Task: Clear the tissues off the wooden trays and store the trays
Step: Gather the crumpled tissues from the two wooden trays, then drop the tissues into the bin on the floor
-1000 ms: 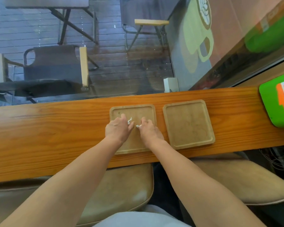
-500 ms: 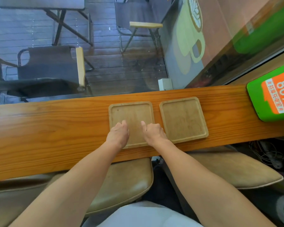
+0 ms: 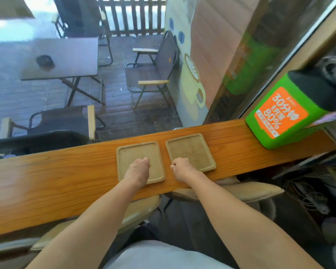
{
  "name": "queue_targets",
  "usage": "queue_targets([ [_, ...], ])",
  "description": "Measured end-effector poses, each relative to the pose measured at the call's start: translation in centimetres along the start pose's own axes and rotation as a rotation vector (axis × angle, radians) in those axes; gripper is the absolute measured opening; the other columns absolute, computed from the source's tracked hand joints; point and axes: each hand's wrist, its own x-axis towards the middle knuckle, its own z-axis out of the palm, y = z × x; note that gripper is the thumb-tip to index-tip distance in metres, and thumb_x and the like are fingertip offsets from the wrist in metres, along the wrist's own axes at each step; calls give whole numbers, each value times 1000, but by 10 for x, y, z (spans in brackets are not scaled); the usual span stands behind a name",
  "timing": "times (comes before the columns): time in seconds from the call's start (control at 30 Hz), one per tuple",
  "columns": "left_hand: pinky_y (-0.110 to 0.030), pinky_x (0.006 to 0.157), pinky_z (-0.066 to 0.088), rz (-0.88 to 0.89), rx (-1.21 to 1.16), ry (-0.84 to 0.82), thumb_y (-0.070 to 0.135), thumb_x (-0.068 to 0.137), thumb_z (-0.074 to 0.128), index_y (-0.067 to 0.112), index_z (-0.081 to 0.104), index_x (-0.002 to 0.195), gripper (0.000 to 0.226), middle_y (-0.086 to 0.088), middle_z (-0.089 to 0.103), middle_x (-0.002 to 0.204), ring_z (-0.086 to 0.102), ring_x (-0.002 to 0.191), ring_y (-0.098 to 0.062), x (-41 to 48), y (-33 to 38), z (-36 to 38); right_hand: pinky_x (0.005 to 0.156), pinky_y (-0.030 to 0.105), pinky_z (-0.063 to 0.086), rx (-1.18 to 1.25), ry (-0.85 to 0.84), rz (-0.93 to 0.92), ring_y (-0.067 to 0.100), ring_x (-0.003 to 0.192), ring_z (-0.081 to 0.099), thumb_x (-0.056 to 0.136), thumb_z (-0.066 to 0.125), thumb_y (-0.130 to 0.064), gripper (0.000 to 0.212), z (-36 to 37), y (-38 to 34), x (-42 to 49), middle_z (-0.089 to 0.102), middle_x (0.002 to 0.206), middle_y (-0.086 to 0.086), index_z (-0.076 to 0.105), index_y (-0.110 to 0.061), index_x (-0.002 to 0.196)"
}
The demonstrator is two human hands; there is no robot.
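Note:
Two square wooden trays lie side by side on a long wooden counter (image 3: 62,171). The left tray (image 3: 129,153) has my left hand (image 3: 139,168) resting on its near half, fingers curled into a fist. My right hand (image 3: 181,167) is fisted over the near left corner of the right tray (image 3: 191,149). A speck of white tissue shows at my right thumb. No tissue shows in my left fist. Both tray surfaces look bare.
A green box with an orange label (image 3: 279,117) stands at the counter's right end. A window runs behind the counter, with patio chairs and a table outside. Tan stool cushions (image 3: 248,191) sit under the counter's near edge. Cables (image 3: 308,193) lie low on the right.
A second ago both hands pinched white tissue bits on the left tray. The fingers have closed into fists, and my right hand has moved right to the other tray. The view has tilted up.

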Motion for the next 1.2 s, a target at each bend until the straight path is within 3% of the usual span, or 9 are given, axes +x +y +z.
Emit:
queue_targets([
  [0.1,-42,73,55,89,39,50,30,103,42,13,61,94,27,-10,65,91,64,83,-31,-24,54,-2,82,36,48,74,68,6,35,101,62,102,43,-37,45,-17,35,-40,65,113,19,68,-1,109],
  [0.17,-39,69,54,169,63,77,38,102,38,17,63,83,37,-9,67,86,65,80,-31,-46,94,3,81,37,46,106,155,22,37,103,62,102,37,-44,55,-24,62,-68,66,113,22,69,0,107],
  [0.27,-40,68,57,279,67,70,36,98,35,20,61,72,41,-7,66,78,64,71,-28,-80,153,20,81,38,46,160,317,56,37,101,61,100,28,-42,58,-28,106,-113,66,114,23,69,-1,105],
  [0.4,-37,62,50,454,56,58,40,97,34,17,61,79,40,-10,67,82,64,75,-33,-134,220,65,75,39,47,178,478,143,36,92,62,98,25,-43,58,-9,182,-175,67,109,20,70,-6,100],
  [0.5,-35,59,41,576,102,35,40,96,36,20,56,78,33,-9,68,85,65,78,-33,-163,251,98,75,38,46,154,467,247,38,98,63,101,27,-45,58,11,236,-211,67,109,21,70,-6,102],
  [0.73,-38,61,40,792,256,-79,39,94,35,17,56,83,32,-12,68,91,66,83,-38,-209,322,164,88,41,48,251,490,587,37,111,61,100,35,-44,50,43,364,-281,64,123,17,67,-9,118],
  [0.93,-39,65,45,922,385,-142,38,97,35,17,59,94,32,-9,68,94,66,85,-35,-198,370,205,83,40,50,282,536,680,35,103,65,99,30,-42,53,63,417,-293,69,115,14,70,-10,111],
  [1.2,-36,61,39,879,454,-275,32,97,38,18,58,89,26,-8,69,91,65,82,-33,-138,447,259,80,40,50,304,483,704,36,98,66,100,30,-40,52,35,490,-246,71,108,15,71,-10,105],
])
